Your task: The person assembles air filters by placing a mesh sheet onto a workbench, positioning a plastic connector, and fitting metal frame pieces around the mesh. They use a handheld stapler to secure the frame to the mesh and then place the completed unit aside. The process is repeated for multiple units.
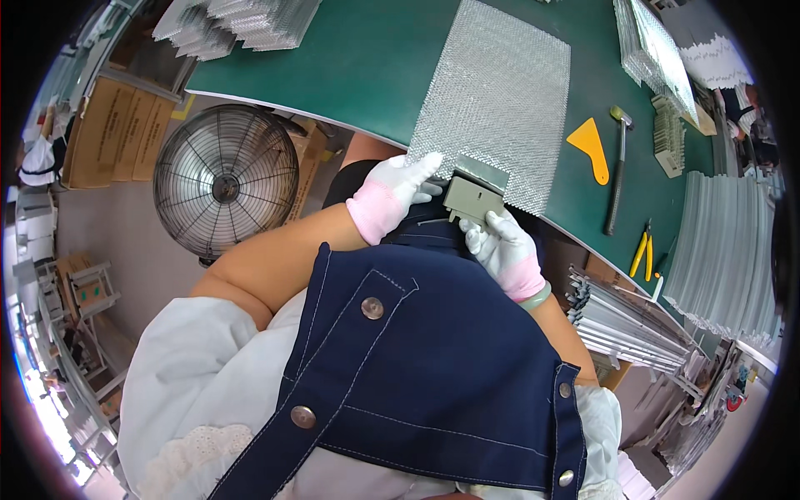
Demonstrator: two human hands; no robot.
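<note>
In my head view, I think I am at the step of handling the gray-green piece (473, 200), and the next move seems to call for a steady grip. The piece is by the near edge of the table (350, 75), at the near end of the see-through sheet (500, 92). My right hand (510, 248) pinches its lower right side. My left hand (398, 188) is loosely spread beside it; I can't tell if it touches the sheet.

Green table (358, 75), grey floor (137, 225), caged fan (225, 188) (black, near the table's edge), cardboard boxes (117, 133), bright light (42, 392) at lower left
</note>
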